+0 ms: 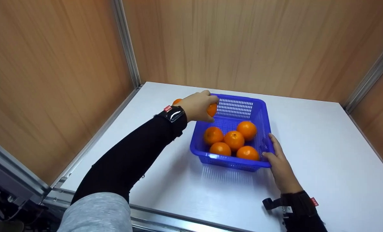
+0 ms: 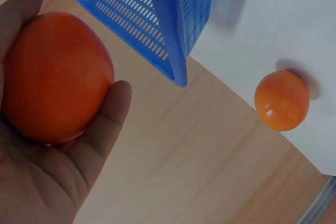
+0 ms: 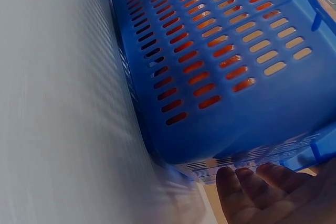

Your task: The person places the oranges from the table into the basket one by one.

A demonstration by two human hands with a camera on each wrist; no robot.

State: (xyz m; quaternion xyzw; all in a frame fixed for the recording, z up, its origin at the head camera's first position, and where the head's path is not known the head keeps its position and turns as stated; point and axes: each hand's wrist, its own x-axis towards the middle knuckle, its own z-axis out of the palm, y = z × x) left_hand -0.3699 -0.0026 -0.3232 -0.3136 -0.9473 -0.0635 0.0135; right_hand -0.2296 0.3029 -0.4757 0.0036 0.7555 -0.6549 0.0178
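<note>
My left hand [image 1: 196,104] grips an orange [image 2: 58,77] over the far left corner of a blue plastic basket [image 1: 230,163]; its thumb and fingers wrap round the fruit in the left wrist view. Several oranges [image 1: 234,140] lie inside the basket, mostly toward its near side. At the basket's near right corner, my right hand [image 1: 281,167] holds the rim, thumb over the edge and fingers along the outside wall. Another orange [image 2: 282,100] rests on the white table left of the basket, largely covered by the left hand in the head view.
The white table [image 1: 307,138] reaches back to a wood-grain panel [image 1: 243,48]. Another wood-grain panel [image 1: 49,80] stands at the left, with metal profiles [image 1: 127,45] at the corners. A metal rail [image 1: 178,222] runs along the table's front edge.
</note>
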